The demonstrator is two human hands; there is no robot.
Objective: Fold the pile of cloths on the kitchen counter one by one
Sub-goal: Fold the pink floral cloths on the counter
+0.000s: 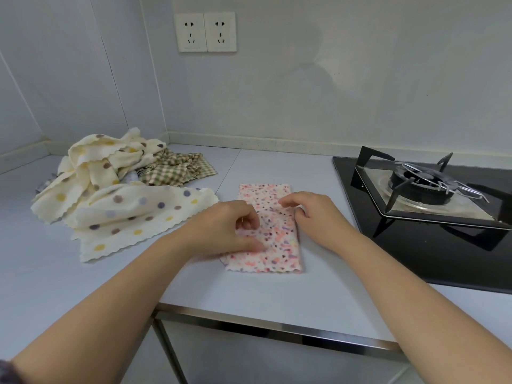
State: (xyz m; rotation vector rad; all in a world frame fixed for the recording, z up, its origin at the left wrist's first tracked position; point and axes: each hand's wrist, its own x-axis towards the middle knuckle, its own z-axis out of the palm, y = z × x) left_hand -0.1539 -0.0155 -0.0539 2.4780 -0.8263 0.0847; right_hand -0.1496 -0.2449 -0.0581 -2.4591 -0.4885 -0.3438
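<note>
Lying mid-counter [277, 297], the pink speckled cloth [277, 245] is folded into a narrow rectangle. Its long axis runs 12 to 6 o'clock, with a scalloped hem at the 6 o'clock end. Pink, orange and purple flecks cover its pale fabric. The left hand [230, 228] curls its fingers at the 9 o'clock edge, thumb pressed flat on the fabric. The right hand [313, 214] pinches the 3 o'clock edge with bent fingers. The pile of cloths [119, 195] lies at 10 o'clock.
</note>
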